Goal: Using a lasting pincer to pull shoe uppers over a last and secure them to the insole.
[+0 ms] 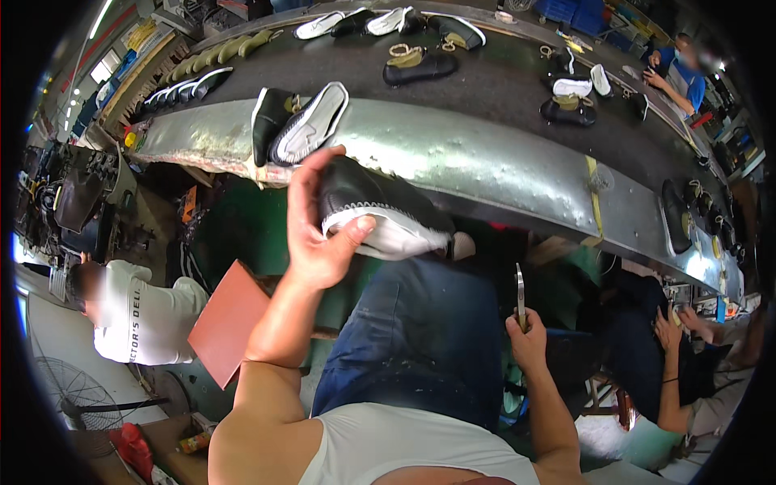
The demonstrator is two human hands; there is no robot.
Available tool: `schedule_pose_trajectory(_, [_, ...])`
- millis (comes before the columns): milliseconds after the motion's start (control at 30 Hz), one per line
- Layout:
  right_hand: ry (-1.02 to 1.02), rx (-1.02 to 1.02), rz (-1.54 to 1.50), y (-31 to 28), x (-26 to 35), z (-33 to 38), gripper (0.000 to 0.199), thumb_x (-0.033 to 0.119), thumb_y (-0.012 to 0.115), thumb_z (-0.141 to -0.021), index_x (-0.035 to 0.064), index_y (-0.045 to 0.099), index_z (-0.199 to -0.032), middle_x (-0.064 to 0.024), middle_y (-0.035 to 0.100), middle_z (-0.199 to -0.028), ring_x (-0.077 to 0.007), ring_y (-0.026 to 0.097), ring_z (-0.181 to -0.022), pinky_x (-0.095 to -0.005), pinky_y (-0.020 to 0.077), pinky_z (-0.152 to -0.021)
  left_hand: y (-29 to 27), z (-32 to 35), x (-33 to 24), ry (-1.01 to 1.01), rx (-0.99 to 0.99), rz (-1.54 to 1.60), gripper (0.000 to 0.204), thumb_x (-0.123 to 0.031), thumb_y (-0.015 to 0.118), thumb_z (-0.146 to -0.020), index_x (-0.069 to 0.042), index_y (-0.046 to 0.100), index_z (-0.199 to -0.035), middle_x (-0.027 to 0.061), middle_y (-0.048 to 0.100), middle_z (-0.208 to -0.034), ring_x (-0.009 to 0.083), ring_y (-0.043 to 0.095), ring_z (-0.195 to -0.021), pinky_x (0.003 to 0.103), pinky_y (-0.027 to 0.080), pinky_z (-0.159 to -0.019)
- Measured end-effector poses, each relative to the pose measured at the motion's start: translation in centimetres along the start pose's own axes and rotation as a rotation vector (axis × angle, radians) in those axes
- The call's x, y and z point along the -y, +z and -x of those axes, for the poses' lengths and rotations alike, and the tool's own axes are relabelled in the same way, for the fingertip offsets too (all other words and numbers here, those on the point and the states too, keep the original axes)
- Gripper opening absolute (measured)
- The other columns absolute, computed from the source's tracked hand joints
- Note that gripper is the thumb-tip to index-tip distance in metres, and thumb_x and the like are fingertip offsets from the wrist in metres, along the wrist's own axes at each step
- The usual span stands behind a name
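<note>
My left hand (311,255) is closed round one end of a black shoe upper (376,194) with a white underside and a zigzag seam along its edge. The upper is tilted over my lap, thumb on the white side and fingers round the black side. Lower and to the right, my right hand (529,343) is closed on a slim metal hand tool (520,287) that points up, away from the upper. Its exact kind cannot be made out. Just beyond my left hand, a black shoe piece (269,121) and a white-bottomed one (314,129) lean together on the bench edge.
A metal-edged bench (477,153) with a dark belt (339,69) runs across in front, carrying several shoes. A reddish-brown board (230,323) stands by my left arm. One person in white (149,311) is at left; others sit at right and far right.
</note>
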State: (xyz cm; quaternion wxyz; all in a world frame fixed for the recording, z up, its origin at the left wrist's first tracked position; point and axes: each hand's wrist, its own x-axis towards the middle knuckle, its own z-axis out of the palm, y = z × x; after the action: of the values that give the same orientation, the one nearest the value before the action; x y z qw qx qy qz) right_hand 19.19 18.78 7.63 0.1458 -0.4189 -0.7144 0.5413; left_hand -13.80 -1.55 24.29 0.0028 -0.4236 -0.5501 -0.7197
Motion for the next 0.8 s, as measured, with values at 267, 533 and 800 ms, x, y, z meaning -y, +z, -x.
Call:
schedule_pose_trajectory(267, [0.005,0.320,-0.240,1.2,1.9,6.5,0.028,0.017,0.062,-0.097,0.0001,0.059,-0.120,-0.0047,0.065,-0.093,-0.0110,0.061,-0.081,-0.0267,0.0489,-0.075,5.9,12.8,8.2,-0.826,0.332,0.376,0.057,-0.006,0.077,-0.086,-0.002,0.055,-0.139,0.0073,0.057,-0.135,0.0119,0.056,-0.115,0.028,0.044,-0.101])
schedule_pose_trajectory(533, [0.032,0.622,0.185,1.7,5.8,7.5,0.033,0.021,0.058,-0.100,-0.0023,0.058,-0.123,-0.0079,0.070,-0.100,-0.0128,0.065,-0.086,-0.0292,0.0517,-0.080,5.8,16.5,9.9,-0.848,0.455,0.438,0.051,-0.015,0.053,-0.104,-0.009,0.032,-0.150,0.0023,0.057,-0.118,0.0094,0.052,-0.107,0.026,0.042,-0.097])
schedule_pose_trajectory(800, [0.139,0.743,-0.368,4.6,4.7,5.1,0.033,0.021,0.056,-0.102,-0.0028,0.056,-0.125,-0.0075,0.064,-0.110,-0.0154,0.063,-0.088,-0.0319,0.0528,-0.082,5.4,16.2,9.9,-0.750,0.576,0.185,0.047,-0.021,0.050,-0.106,-0.009,0.037,-0.149,0.0085,0.060,-0.125,0.0152,0.054,-0.115,0.029,0.042,-0.103])
